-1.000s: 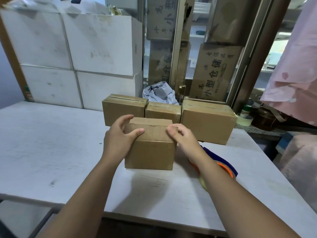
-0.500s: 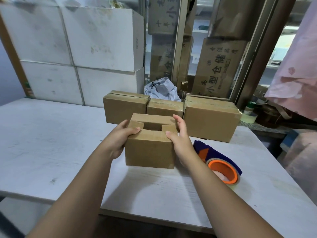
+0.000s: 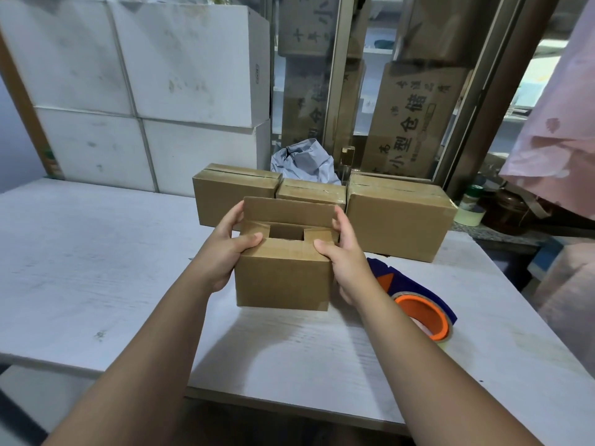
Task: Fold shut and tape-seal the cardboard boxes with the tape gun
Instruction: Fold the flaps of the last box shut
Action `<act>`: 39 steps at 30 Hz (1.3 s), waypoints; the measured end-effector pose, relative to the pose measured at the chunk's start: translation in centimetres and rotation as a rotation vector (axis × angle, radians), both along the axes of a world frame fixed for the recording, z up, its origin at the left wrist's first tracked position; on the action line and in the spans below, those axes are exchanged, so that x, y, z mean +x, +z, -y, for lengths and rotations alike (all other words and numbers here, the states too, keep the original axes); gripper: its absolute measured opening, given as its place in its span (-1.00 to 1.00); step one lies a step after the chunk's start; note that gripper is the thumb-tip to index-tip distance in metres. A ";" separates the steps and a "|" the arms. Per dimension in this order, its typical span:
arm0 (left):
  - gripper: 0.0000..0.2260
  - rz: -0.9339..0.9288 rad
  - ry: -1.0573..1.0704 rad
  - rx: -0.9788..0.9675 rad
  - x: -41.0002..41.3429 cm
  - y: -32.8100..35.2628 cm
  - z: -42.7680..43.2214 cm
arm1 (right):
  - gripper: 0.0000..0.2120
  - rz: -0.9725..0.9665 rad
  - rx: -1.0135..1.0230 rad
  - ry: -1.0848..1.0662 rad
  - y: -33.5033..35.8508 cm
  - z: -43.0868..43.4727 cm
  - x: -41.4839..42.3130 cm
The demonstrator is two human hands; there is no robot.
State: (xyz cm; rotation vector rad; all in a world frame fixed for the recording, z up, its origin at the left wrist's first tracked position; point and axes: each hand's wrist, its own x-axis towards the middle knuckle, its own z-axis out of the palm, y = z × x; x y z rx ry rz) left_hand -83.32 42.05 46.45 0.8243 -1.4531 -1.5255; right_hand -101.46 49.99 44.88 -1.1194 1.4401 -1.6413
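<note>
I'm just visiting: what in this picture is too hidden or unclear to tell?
Head view, all:
- Inside the small brown cardboard box: dark gap between flaps, contents unseen.
- The blue and orange tape gun: partly hidden behind the right forearm.
- The middle taped brown box at the back: mostly behind the raised flap.
- The green-lidded jar: label too small.

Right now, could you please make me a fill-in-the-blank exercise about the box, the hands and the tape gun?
The left hand and right hand grip the open cardboard box; its far flap stands ___.
Behind it, ___ taped boxes sit in a row.
The tape gun lies on the white table, on the person's ___ of the open box.
Missing words: upright, three, right.
</note>
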 end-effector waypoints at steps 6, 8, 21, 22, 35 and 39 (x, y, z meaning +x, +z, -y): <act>-0.79 0.273 0.082 -0.315 0.4 0.6 -0.7 | -0.72 -0.079 -0.036 -0.064 -0.3 -0.4 0.4; -0.79 0.548 0.212 -0.556 0.3 1.5 -1.1 | -0.73 -0.079 -0.059 -0.043 -0.3 -0.5 0.5; -0.52 1.130 0.253 -0.939 -5.3 0.3 -5.7 | -0.80 -0.224 -0.037 -0.038 0.6 -1.0 0.4; -0.49 1.140 0.250 -0.943 -5.2 0.3 -5.6 | -0.80 -0.260 -0.016 -0.031 0.9 -0.9 0.3; -0.53 1.163 0.233 -0.951 -4.9 0.7 -5.6 | -0.52 -1.190 1.015 0.140 6.2 -5.8 -5.1; -0.53 1.165 0.237 -0.941 -4.9 0.7 -5.7 | -0.39 -1.228 1.114 0.098 5.6 -6.6 -6.3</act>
